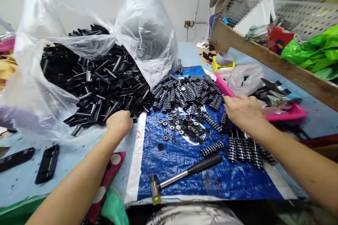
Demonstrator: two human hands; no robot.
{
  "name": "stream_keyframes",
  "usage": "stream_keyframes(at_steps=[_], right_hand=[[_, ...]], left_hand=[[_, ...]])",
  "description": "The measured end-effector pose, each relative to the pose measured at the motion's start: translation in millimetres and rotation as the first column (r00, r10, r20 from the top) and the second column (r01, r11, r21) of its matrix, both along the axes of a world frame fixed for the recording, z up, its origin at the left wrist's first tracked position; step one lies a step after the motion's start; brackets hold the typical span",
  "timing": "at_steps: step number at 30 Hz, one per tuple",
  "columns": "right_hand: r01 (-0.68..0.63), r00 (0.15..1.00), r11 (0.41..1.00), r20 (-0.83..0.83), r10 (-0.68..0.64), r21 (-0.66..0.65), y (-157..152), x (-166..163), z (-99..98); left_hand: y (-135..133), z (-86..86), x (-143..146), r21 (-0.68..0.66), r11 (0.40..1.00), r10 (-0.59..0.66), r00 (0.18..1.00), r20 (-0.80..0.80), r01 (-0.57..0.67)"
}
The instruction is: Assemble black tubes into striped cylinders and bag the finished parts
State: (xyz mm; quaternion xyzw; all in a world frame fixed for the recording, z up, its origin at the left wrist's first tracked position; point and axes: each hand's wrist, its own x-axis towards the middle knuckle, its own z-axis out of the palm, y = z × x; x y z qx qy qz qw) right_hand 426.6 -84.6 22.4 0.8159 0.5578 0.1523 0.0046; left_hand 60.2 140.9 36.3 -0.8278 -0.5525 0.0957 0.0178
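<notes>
My left hand [119, 122] is curled into the near edge of a big heap of black plastic sticks [100, 77] spilling from a clear plastic bag [142, 28]; its fingers are hidden among the sticks. My right hand [241, 110] rests palm down, fingers bent, on the blue tarp [185, 168] beside a pile of black-and-white ribbed rollers [187, 93]. Small black washers [182, 126] lie between my hands. A row of rollers on metal pins [245, 149] sits just under my right wrist.
A small hammer [185, 174] with a black grip lies on the tarp near the front edge. A pink tray [287, 112] and clear bags sit right. A wooden shelf [264, 56] with green bags hangs above right. Black flat parts [47, 163] lie at the left.
</notes>
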Motion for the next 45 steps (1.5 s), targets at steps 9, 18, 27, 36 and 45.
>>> stream_keyframes(at_steps=[9, 18, 27, 36, 45], right_hand=[[-0.101, 0.994, 0.934, 0.01, 0.111, -0.343, 38, 22, -13.4], [-0.345, 0.929, 0.842, -0.024, 0.369, -0.415, 41, 32, -26.7], [-0.297, 0.953, 0.932, -0.12, 0.277, -0.206, 33, 17, -24.1], [0.109, 0.821, 0.896, -0.548, 0.163, 0.43, -18, -39, -25.0], [0.403, -0.618, 0.914, -0.72, 0.316, 0.055, -43, -157, -22.4]], left_hand=[[-26, -3.3, -60, -0.333, 0.925, 0.368, 0.648, 0.667, -0.182], [-68, -2.4, -55, -0.752, 0.654, 0.753, 0.023, 0.657, 0.077], [-116, -8.2, -39, -0.723, 0.644, 0.754, -0.048, 0.655, 0.25], [-137, 3.0, -25, -0.722, 0.642, 0.765, -0.152, 0.626, 0.259], [-161, -0.4, 0, -0.752, 0.537, 0.819, -0.022, 0.573, 0.383]])
